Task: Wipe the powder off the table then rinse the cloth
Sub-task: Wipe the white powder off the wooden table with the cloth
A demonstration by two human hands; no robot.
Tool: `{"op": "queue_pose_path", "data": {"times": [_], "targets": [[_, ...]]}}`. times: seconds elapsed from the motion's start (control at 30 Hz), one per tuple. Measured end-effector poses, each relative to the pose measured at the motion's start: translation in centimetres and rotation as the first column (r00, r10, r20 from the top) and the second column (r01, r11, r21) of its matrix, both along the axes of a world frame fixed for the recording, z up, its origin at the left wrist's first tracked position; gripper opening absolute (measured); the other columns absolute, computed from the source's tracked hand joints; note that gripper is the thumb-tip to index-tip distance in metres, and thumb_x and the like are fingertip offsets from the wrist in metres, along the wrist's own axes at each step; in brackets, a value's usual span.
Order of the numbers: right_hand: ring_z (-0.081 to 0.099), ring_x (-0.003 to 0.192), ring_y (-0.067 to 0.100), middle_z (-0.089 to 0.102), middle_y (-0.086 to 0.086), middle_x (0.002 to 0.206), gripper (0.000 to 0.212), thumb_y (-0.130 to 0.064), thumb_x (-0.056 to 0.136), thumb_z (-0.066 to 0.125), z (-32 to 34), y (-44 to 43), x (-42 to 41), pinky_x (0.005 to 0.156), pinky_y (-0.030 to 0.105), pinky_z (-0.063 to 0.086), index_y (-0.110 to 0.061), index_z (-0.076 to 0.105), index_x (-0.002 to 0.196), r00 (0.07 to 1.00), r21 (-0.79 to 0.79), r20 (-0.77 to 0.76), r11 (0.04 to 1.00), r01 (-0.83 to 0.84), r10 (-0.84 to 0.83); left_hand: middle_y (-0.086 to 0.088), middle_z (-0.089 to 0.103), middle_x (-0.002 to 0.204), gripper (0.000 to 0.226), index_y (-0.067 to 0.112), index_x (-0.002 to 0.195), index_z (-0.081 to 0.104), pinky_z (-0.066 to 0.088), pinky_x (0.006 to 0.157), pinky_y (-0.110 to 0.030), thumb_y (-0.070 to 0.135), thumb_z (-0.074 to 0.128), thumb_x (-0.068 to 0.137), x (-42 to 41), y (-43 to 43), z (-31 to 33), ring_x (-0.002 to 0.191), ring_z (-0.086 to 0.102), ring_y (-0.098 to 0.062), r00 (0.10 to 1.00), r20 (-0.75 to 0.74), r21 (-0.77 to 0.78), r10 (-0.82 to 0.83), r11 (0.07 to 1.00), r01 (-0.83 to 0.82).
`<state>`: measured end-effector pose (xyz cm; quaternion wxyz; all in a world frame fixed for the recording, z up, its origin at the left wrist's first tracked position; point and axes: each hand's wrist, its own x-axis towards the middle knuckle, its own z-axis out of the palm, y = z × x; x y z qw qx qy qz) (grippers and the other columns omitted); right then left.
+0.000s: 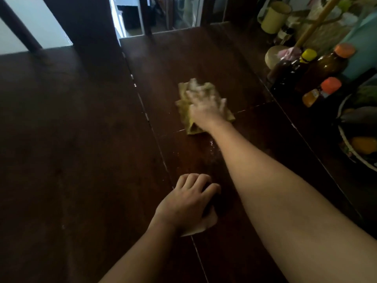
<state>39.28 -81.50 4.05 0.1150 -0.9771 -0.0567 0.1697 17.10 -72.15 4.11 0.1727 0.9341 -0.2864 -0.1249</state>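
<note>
A crumpled yellow-green cloth (184, 108) lies on the dark wooden table (81, 129), a little right of centre. My right hand (205, 106) presses down on the cloth with spread fingers, blurred by motion. A faint trace of white powder (212, 145) and a wet sheen show on the wood just behind the cloth, beside my right forearm. My left hand (187, 203) rests nearer to me on the table with its fingers curled, and a pale flat piece (206, 227) sticks out from under its palm.
Along the table's right edge stand brown bottles with yellow (293, 68) and orange (328, 66) caps, a small orange-capped jar (322, 91), a yellow mug (274, 17) and a bowl of fruit (359, 139). A dark chair back (87, 23) rises at the far side.
</note>
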Motion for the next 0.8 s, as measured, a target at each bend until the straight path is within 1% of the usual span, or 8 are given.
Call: {"op": "queue_pose_path", "data": {"times": [0.1,0.23,0.33,0.47,0.53,0.67,0.73,0.8], "targets": [[-0.011,0.155,0.021,-0.002,-0.019,0.167,0.052,-0.037,0.105,0.024,-0.2,5.8,-3.7,0.118,0.057,-0.012,-0.052,0.013,0.154,0.919,0.069,0.039,0.916,-0.394,0.392,-0.005,0.034,0.147,0.062,0.029,0.145,0.037,0.026,0.111,-0.043,0.057,0.045,0.09,0.3,0.2,0.1,0.131,0.026,-0.026,1.0,-0.008,0.046,-0.024,0.999,0.024],[-0.01,0.154,0.009,0.002,-0.025,0.165,0.051,-0.039,0.105,0.027,-0.7,5.6,-8.0,0.12,0.049,-0.014,-0.056,0.016,0.152,0.787,0.088,0.075,0.782,-0.616,0.612,-0.008,0.039,0.146,0.059,0.023,0.144,0.042,0.027,0.111,-0.042,0.05,0.048,0.092,0.2,0.4,0.0,0.131,0.032,-0.03,0.999,0.005,0.052,-0.036,0.998,0.036],[-0.008,0.153,0.003,0.003,-0.029,0.164,0.049,-0.041,0.106,0.028,-0.5,1.9,-8.8,0.122,0.047,-0.011,-0.059,0.016,0.15,0.809,0.083,0.059,0.805,-0.588,0.585,-0.002,0.038,0.145,0.053,0.03,0.144,0.039,0.026,0.113,-0.039,0.044,0.047,0.093,-1.6,1.4,-0.2,0.134,0.034,-0.024,0.999,0.026,-0.025,0.019,1.0,-0.018],[-0.01,0.153,0.008,0.001,-0.026,0.165,0.047,-0.046,0.106,0.021,-0.4,1.2,-9.6,0.121,0.06,-0.01,-0.059,0.014,0.151,0.959,0.062,0.024,0.957,-0.282,0.281,0.014,0.014,0.161,0.055,0.046,0.151,0.019,-0.002,0.121,-0.041,0.049,0.031,0.098,-6.7,6.1,-0.4,0.148,0.013,-0.011,0.987,-0.027,0.008,0.16,0.987,-0.159],[-0.016,0.153,0.013,-0.005,-0.023,0.166,0.049,-0.044,0.106,0.019,-0.3,2.8,-11.4,0.119,0.061,-0.013,-0.057,0.009,0.152,0.972,0.049,0.002,0.971,-0.234,0.234,0.016,0.014,0.161,0.054,0.046,0.15,0.022,-0.003,0.12,-0.039,0.052,0.029,0.096,-8.0,9.8,-0.1,0.147,0.014,-0.009,0.955,-0.03,0.024,0.296,0.955,-0.295],[-0.014,0.154,0.016,-0.003,-0.02,0.166,0.052,-0.04,0.106,0.023,-0.1,3.3,-19.0,0.119,0.063,-0.008,-0.052,0.01,0.154,0.908,0.082,0.051,0.904,-0.419,0.416,-0.001,0.036,0.154,0.048,0.026,0.143,0.043,0.017,0.119,-0.04,0.037,0.041,0.096,-4.2,15.2,0.2,0.142,0.03,-0.021,0.785,0.001,-0.031,0.62,0.784,-0.62],[-0.014,0.154,0.014,-0.002,-0.024,0.165,0.051,-0.041,0.106,0.026,0.0,1.8,-23.4,0.121,0.059,-0.011,-0.055,0.012,0.153,0.839,0.119,0.061,0.831,-0.543,0.54,-0.003,0.031,0.155,0.047,0.022,0.145,0.04,0.013,0.121,-0.045,0.03,0.042,0.098,-2.1,15.3,0.2,0.144,0.025,-0.025,0.75,-0.009,-0.03,0.662,0.749,-0.661],[-0.011,0.155,0.013,0.002,-0.024,0.165,0.051,-0.042,0.106,0.033,-0.2,-0.6,-26.5,0.122,0.056,-0.01,-0.056,0.017,0.152,0.751,0.129,0.062,0.741,-0.66,0.658,-0.005,0.026,0.156,0.047,0.023,0.147,0.036,0.005,0.122,-0.047,0.027,0.039,0.1,-1.4,14.7,-0.2,0.146,0.019,-0.026,0.776,0.016,0.016,0.63,0.776,-0.631]]}}
